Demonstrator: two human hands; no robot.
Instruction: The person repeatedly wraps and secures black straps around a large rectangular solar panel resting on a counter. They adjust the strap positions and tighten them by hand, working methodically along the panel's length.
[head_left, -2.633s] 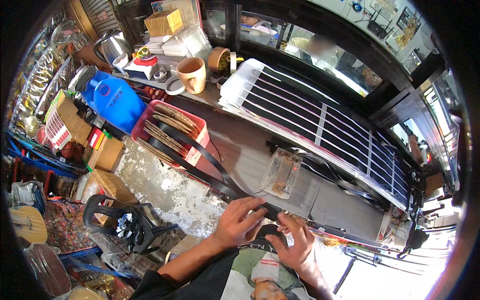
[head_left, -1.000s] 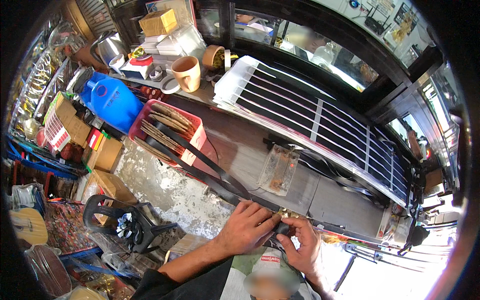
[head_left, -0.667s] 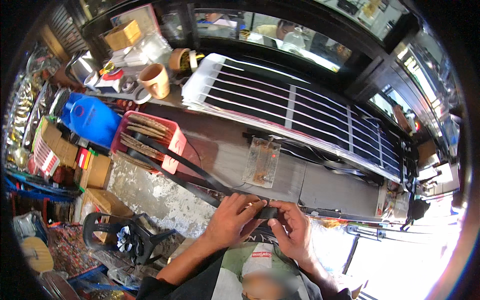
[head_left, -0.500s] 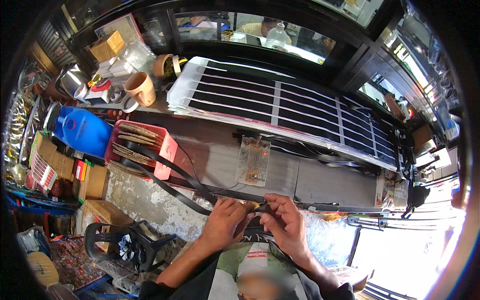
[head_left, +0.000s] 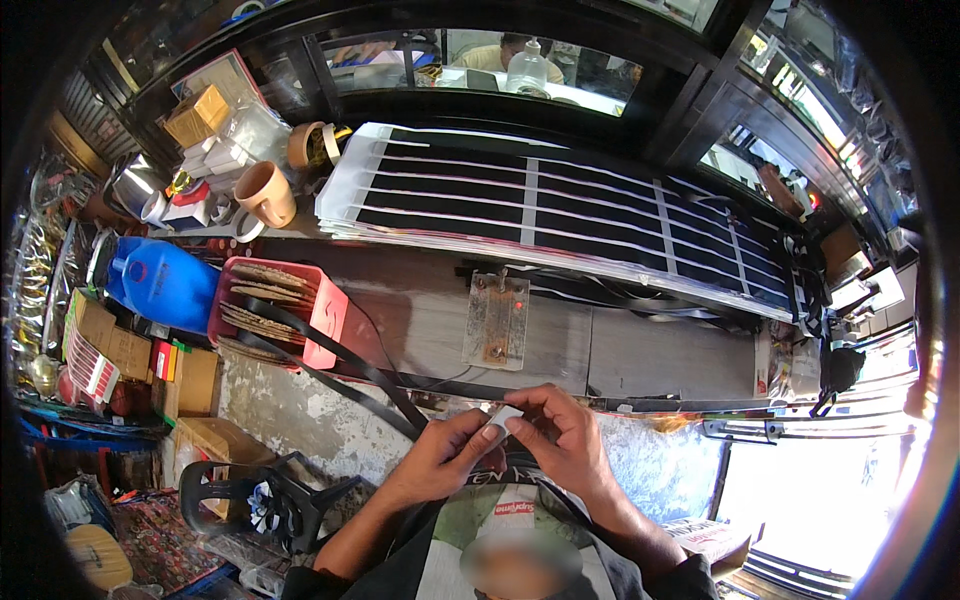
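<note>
Close to my chest, my left hand [head_left: 440, 458] and my right hand [head_left: 566, 440] pinch a small pale grey rectangular piece [head_left: 504, 417] between thumbs and fingers. Its exact kind cannot be made out. A black strap [head_left: 366, 369] comes in two runs from the pink basket [head_left: 328, 305] and reaches my left hand, where its end is hidden. Whether the strap joins the grey piece does not show. Several brown rolls [head_left: 270, 275] stand on edge in the basket.
A transparent box [head_left: 497, 320] with a red light sits on the grey bench [head_left: 640, 350]. Behind it lies a long stack of sheets with black bands [head_left: 450, 200]. At the left are a blue jug [head_left: 165, 283], a tan cup [head_left: 266, 192] and a black chair [head_left: 280, 500].
My fingers have shifted, and the pale grey piece now shows its flat face between them. The whole view has tilted slightly. The strap still runs from the basket to my left hand.
</note>
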